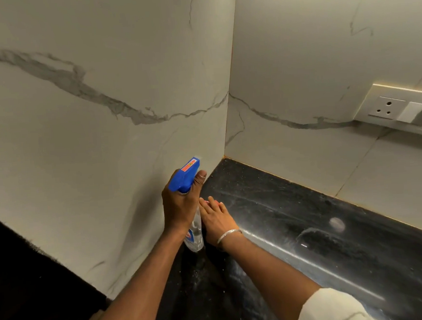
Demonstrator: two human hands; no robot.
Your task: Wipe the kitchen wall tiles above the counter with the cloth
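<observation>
White marble-look wall tiles (103, 148) meet in a corner above a black stone counter (311, 232). My left hand (181, 207) grips the neck of a clear spray bottle (194, 233), whose blue trigger head (184, 173) points at the left wall near the corner. My right hand (217, 220), with a silver bangle on the wrist, lies right beside the bottle. Its fingers are fairly straight and rest on a small pink-red thing (214, 204), perhaps the cloth, which is mostly hidden under them.
A white socket and switch plate (400, 110) is mounted on the right wall. The counter's rounded front edge (301, 256) runs diagonally towards the lower right. A dark surface fills the lower left beyond the left wall's edge.
</observation>
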